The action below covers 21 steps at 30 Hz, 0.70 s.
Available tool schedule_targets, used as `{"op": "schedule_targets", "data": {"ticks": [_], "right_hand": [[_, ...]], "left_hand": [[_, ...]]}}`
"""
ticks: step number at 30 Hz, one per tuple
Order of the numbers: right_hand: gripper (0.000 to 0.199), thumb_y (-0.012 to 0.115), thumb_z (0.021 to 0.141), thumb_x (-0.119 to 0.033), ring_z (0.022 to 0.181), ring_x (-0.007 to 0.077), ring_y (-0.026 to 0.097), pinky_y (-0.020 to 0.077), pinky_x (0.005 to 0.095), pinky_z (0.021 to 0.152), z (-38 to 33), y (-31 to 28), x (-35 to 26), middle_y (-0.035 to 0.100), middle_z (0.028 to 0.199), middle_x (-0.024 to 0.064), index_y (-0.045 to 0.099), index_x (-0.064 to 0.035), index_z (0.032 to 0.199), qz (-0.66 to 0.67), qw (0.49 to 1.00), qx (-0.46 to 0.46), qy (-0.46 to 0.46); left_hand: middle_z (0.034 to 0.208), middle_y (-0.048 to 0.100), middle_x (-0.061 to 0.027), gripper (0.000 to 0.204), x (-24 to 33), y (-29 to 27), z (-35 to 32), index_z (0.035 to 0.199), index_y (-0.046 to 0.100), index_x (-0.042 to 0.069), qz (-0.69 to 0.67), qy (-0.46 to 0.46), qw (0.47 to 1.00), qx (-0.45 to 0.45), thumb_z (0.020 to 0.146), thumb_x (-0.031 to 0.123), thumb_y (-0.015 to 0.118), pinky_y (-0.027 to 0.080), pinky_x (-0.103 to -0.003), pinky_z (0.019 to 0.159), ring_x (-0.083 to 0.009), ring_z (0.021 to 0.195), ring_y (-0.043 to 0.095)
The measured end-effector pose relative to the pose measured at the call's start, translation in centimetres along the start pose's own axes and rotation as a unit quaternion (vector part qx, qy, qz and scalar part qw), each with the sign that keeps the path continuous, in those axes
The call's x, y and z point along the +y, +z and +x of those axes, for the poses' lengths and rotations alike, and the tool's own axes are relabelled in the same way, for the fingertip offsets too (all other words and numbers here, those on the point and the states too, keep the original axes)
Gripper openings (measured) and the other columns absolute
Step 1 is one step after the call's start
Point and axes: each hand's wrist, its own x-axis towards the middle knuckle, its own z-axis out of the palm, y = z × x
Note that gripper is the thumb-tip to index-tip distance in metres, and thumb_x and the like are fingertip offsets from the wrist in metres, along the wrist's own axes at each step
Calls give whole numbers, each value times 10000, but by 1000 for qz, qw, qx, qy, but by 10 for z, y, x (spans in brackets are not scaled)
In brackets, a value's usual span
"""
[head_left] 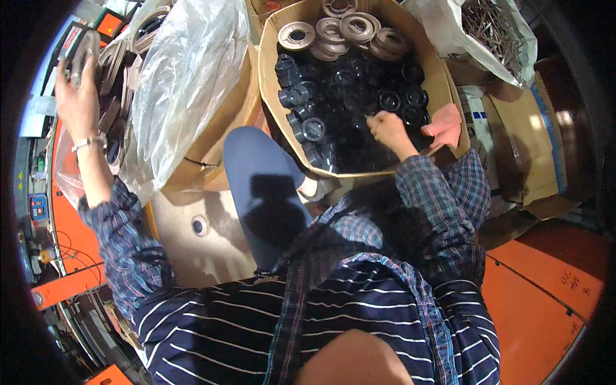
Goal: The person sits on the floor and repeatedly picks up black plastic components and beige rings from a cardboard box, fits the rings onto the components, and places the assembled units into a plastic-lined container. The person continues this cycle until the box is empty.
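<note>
My left hand [78,109] is raised at the far left, beside a clear plastic bag [186,83]. Its fingers curve around a greyish, blurred piece [85,59] whose kind I cannot make out. Lower down and to the right, my right hand [390,131] hangs over a cardboard box [273,96] with its fingers curled together. Whatever they hold, if anything, is lost against the dark contents. Many glossy black ring-shaped parts [313,129] fill this box. Brownish-grey flanged rings [296,36] lie at its far end.
A pink cloth [444,125] drapes over the box's right edge. Behind it stands a white sack [443,25] of thin brownish strips [493,32]. One round part [200,225] lies on the floor near my knee. Orange panels [539,289] flank me.
</note>
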Motion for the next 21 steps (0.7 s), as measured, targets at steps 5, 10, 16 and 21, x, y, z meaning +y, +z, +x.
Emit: {"op": "schedule_targets", "data": {"ticks": [5,10,16,21], "right_hand": [[374,690,820,-428,978,381,675,531,462,853,23,30,0,714,959,180,708,-71,932,-201,977,-68,-27],[547,708,845,-442,1145,369,623,527,465,935,55,56,13,632,1226,159,617,-48,1214,-298,951,-81,28],[558,689,857,-465,1112,333,654,523,427,935,69,51,17,680,1193,185,670,11,1148,-272,921,-275,56],[439,660,876,-434,1004,375,670,530,464,870,136,-19,-16,707,1030,214,687,-17,1010,-134,991,-11,23]], "left_hand": [[1215,668,-167,387,133,10,-81,1226,659,71,-360,88,922,-111,873,207,741,487,-366,965,-297,1116,637],[1115,678,-137,356,270,133,-202,1137,669,76,-383,269,796,-384,841,269,717,453,-450,1017,-316,1115,617],[1109,651,-230,591,289,331,-240,1229,596,19,-337,110,849,-391,711,234,783,485,-483,947,-410,1071,605],[1219,623,-238,812,301,441,-213,1396,500,57,-252,28,864,-436,752,478,759,419,-469,999,-374,1185,558]]}}
